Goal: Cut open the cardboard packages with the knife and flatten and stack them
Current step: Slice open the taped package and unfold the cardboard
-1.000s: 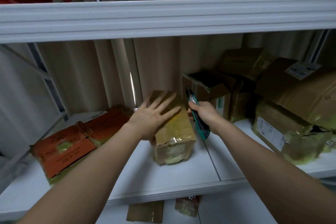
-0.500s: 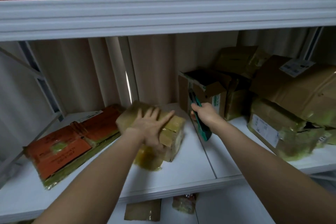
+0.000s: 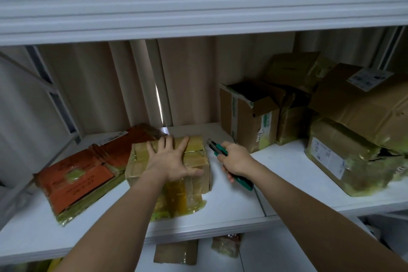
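On a white shelf (image 3: 231, 201), the left hand (image 3: 171, 161) lies spread flat on top of a small brown tape-wrapped cardboard package (image 3: 189, 161), pinning it. Just right of the package, the right hand (image 3: 235, 159) grips a green utility knife (image 3: 220, 152), its tip aimed up-left toward the package's right top edge, not yet touching.

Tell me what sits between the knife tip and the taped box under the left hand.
Nothing: in the head view only a short strip of bare white shelf separates the knife tip from the taped box, right of the left hand.
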